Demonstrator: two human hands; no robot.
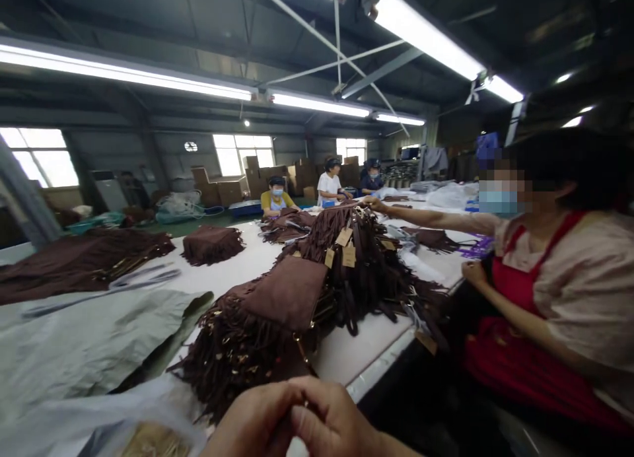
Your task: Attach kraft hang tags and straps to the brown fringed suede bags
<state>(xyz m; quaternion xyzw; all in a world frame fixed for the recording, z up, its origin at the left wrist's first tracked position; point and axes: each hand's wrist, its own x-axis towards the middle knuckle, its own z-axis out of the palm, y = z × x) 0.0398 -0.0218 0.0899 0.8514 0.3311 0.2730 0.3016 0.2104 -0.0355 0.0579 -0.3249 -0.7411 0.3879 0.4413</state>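
Observation:
My left hand (255, 417) and my right hand (334, 414) meet at the bottom centre, fingers curled and pressed together. A tiny dark thing shows between the fingertips, too small to name. Just beyond them lies a pile of brown fringed bags (232, 351) with gold metal parts. One flat brown bag (290, 292) rests on top of that pile. Behind it rises a taller heap of brown fringed bags (371, 272) with straps and tan paper tags (349, 256).
Clear plastic (163, 404) and a pale sheet (89, 345) cover the left of the white table (347, 361). More brown bags (212, 244) lie beyond. At right, a person in a red apron (525, 265) reaches over the tall heap. Several people sit further back.

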